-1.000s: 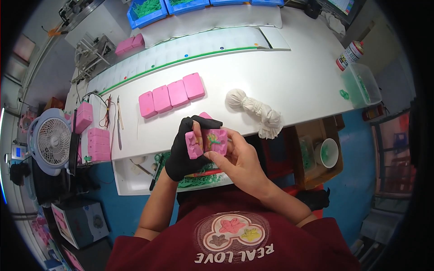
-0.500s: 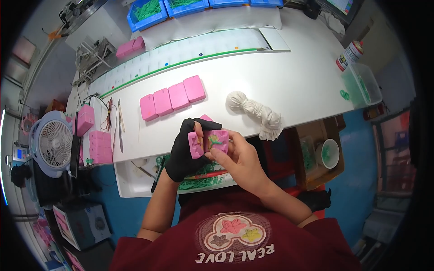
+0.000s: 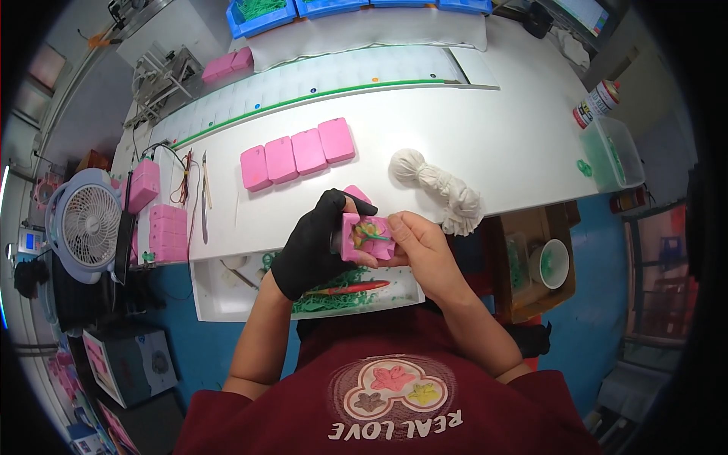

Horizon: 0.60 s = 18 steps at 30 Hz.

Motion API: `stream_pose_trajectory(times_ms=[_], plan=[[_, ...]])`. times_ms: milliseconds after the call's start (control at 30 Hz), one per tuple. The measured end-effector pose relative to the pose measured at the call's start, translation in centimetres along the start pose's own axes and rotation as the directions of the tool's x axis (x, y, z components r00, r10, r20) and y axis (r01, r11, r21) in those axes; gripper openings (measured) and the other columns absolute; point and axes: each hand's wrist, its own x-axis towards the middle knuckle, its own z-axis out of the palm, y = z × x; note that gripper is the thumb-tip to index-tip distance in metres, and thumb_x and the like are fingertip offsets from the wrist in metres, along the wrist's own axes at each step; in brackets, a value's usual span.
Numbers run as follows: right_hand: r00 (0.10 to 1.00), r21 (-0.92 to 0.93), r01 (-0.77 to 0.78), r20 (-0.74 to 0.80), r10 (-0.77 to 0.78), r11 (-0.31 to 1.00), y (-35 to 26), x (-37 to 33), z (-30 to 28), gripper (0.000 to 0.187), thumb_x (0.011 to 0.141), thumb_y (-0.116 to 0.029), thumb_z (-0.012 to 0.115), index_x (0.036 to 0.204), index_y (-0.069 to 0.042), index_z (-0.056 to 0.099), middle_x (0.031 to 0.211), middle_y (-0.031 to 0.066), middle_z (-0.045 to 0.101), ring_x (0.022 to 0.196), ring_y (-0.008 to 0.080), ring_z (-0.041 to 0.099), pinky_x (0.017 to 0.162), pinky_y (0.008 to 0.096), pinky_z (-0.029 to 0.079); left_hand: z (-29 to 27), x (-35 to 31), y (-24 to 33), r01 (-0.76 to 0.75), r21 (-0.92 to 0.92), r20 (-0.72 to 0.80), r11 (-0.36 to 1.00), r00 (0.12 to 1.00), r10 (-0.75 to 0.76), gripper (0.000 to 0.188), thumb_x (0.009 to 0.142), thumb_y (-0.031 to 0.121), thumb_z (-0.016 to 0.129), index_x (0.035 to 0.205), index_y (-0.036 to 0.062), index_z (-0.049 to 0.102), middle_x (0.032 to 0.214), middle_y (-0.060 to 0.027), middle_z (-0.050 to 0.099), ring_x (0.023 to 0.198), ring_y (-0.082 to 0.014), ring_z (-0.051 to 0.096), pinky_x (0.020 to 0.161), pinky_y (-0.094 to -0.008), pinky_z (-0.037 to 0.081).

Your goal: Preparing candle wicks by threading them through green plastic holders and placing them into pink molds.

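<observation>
My left hand (image 3: 312,246), in a black glove with some bare fingertips, grips an open pink mould (image 3: 350,244) from its left side. Inside the mould's hollow lies a small green and yellow moulded piece (image 3: 370,232). The bare right hand (image 3: 428,254) pinches the mould's right edge between thumb and fingers. Just beyond the left fingers shows part of another pink block (image 3: 355,193), mostly hidden. Below the hands, a drawer (image 3: 208,292) stands pulled out, with a red-handled tool (image 3: 353,289) and green scraps (image 3: 322,305) in it.
Several pink blocks (image 3: 296,153) lie in a row on the white table, left of a tied cloth bundle (image 3: 436,189). Thin tools (image 3: 204,205) and a fan (image 3: 83,231) are at left. A spray can (image 3: 597,102), a clear box (image 3: 614,155) and a white cup (image 3: 555,262) are at right.
Two separated pink mould parts were visible between my hands; now one open face shows, turned a little. My right thumb has moved up to the mould's upper right edge. The view has shifted slightly.
</observation>
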Motion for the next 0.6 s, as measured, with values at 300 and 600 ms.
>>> stream_pose_trajectory(times_ms=[300, 600], plan=[[1.000, 0.109, -0.024, 0.008, 0.023, 0.994, -0.5, -0.1, 1.0, 0.034, 0.106, -0.027, 0.041, 0.104, 0.004, 0.056, 0.096, 0.0089, 0.062, 0.087, 0.0152, 0.066, 0.078, 0.0322, 0.060, 1.1, -0.4, -1.7, -0.172, -0.351, -0.204, 0.921, 0.973, 0.104, 0.062, 0.085, 0.050, 0.070, 0.118, 0.0014, 0.049, 0.118, -0.0139, 0.056, 0.112, -0.0241, 0.056, 0.095, -0.0385, 0.046], [0.994, 0.154, -0.066, 0.101, 0.051, 0.986, 0.2, -0.2, 1.3, 0.039, 0.107, -0.028, 0.037, 0.114, 0.006, 0.054, 0.111, 0.0165, 0.063, 0.102, 0.0258, 0.067, 0.089, 0.0429, 0.058, 3.1, -0.1, 0.1, -0.080, -0.430, -0.522, 0.899, 0.835, -0.175, 0.097, 0.080, 0.086, 0.029, 0.119, -0.0006, 0.049, 0.110, -0.0154, 0.062, 0.103, -0.0225, 0.061, 0.094, -0.0376, 0.046]])
